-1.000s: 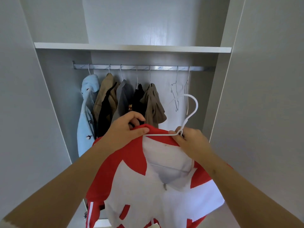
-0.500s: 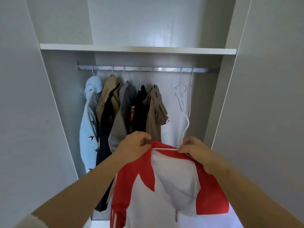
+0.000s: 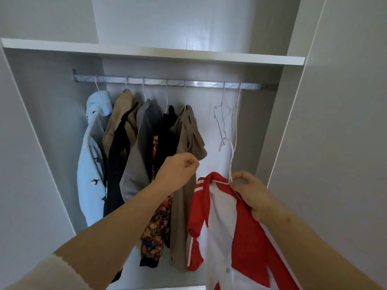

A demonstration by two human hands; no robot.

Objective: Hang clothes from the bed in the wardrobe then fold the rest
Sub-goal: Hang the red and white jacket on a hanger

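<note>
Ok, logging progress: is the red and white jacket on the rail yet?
Not yet. The jacket is on a white hanger whose hook is below the rail, held by the right hand.

A home bedroom wardrobe (image 3: 343, 101): white shelf (image 3: 159, 51), metal rail (image 3: 167, 82), worn everyday clothes (image 3: 138, 155) on hangers.

A white shelf (image 3: 188, 53) runs above a metal rail (image 3: 201, 83), where two bare wire hangers (image 3: 223, 95) dangle near its right end; plain grey panels (image 3: 345, 122) flank the opening on both sides.
</note>
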